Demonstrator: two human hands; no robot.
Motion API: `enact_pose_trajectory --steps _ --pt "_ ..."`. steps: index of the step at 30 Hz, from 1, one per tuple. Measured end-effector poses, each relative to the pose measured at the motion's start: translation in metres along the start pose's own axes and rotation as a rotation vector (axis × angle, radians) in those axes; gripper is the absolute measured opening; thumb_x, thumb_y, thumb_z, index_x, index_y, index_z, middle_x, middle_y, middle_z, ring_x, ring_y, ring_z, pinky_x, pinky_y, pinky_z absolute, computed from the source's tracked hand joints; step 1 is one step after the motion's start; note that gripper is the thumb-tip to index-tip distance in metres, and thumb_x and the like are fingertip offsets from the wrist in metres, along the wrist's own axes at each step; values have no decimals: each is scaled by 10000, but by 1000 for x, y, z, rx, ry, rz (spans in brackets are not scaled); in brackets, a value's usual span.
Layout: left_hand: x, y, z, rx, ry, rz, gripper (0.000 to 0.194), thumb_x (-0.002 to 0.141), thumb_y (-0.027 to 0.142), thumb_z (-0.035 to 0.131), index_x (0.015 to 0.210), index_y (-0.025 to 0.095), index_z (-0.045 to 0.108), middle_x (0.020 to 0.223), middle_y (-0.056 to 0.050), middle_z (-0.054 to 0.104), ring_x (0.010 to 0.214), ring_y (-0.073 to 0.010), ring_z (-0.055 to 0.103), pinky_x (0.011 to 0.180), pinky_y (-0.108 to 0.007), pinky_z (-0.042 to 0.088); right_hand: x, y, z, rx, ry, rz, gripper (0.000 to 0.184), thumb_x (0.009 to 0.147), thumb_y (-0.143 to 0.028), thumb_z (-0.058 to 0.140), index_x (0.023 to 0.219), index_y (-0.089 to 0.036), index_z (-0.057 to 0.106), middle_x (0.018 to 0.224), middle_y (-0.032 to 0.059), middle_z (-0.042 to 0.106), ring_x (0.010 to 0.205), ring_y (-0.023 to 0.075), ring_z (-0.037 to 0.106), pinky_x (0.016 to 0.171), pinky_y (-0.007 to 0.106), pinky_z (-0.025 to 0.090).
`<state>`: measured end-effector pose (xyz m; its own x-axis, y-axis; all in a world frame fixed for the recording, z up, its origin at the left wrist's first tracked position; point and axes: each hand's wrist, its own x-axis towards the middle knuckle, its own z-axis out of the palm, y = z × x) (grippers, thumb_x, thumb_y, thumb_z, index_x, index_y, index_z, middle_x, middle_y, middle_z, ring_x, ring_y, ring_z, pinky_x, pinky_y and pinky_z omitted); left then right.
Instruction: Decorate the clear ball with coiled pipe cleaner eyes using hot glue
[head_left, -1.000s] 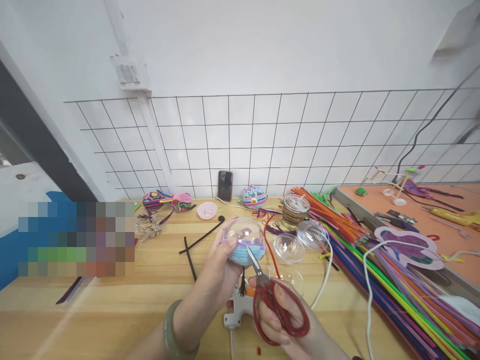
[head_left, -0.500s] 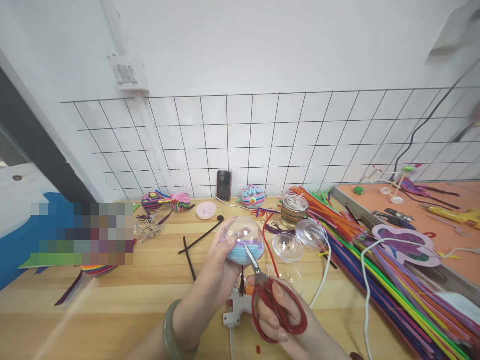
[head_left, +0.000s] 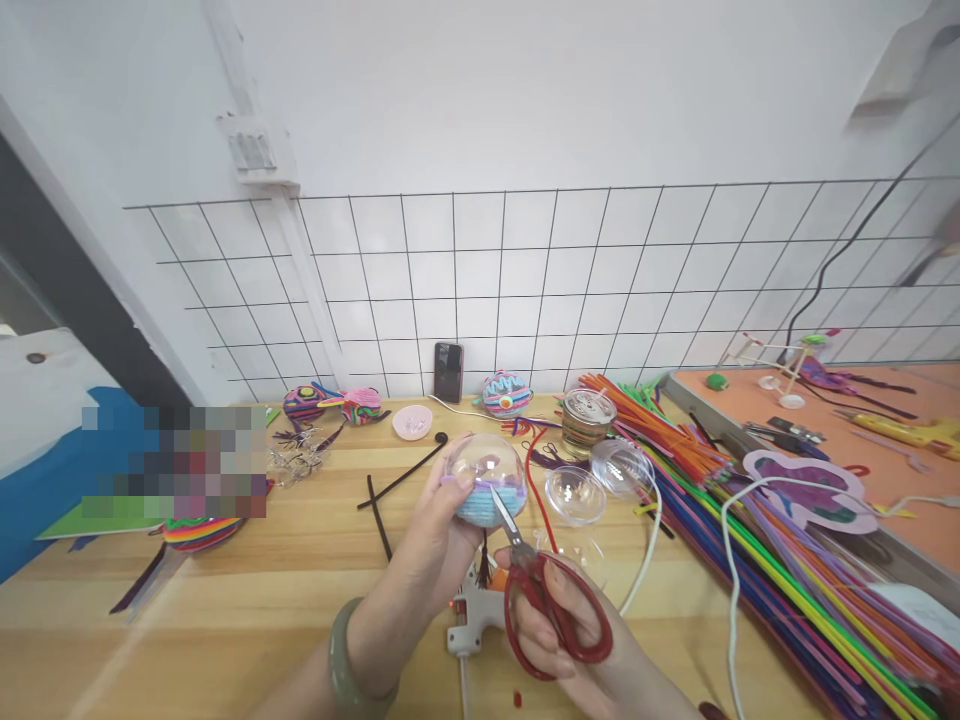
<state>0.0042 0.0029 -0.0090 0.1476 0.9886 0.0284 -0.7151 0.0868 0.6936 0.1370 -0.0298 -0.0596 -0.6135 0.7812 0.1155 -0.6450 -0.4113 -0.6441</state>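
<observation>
My left hand (head_left: 441, 525) is closed around a clear plastic ball (head_left: 487, 462), whose lower part is wrapped in light blue and purple fuzzy strands. A dark tassel (head_left: 484, 566) hangs beneath it. In my right hand (head_left: 570, 625) are red-handled scissors (head_left: 529, 570), my fingers through the loops. Their tip touches or nearly touches the ball at the purple strand; the blades look closed together. Below my hands lies a white glue gun (head_left: 474, 615), partly hidden by the scissors and my fingers.
Bundles of coloured pipe cleaners (head_left: 787, 570) fill the right side, crossed by a white cable (head_left: 731, 560). Clear half shells (head_left: 575, 495) and a lidded cup (head_left: 588, 418) stand behind my right hand. Black pipe cleaners (head_left: 381, 520) lie left. A phone (head_left: 448, 372) leans against the wall.
Almost nothing differs. The scissors and my right hand have shifted very slightly, while the ball stays in my left hand.
</observation>
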Motion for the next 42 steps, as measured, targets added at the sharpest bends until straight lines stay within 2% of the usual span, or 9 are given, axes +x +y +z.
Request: enact_pose_trajectory --steps 9,30,42 --pt "-1 1 -2 25 -24 13 487 781 226 599 1235 254 426 1106 -81 574 931 -201 577 836 -370 442 -2 0 0 19 -13 10 305 816 -424 594 927 -148 664 507 -58 410 372 7 245 372 132 190" --pt "2 -1 -5 49 53 28 533 734 247 648 1229 258 449 1072 -69 608 907 -189 590 841 -357 447 0 2 -1 -26 25 -3 328 800 -439 608 952 -152 659 512 -54 441 363 7 242 374 143 206" --pt "5 4 -5 64 53 50 501 750 239 632 1212 237 438 1065 -69 592 885 -188 596 808 -362 465 -1 2 -3 -58 -1 -22 288 821 -372 605 987 -144 665 505 -47 468 346 5 278 378 152 220"
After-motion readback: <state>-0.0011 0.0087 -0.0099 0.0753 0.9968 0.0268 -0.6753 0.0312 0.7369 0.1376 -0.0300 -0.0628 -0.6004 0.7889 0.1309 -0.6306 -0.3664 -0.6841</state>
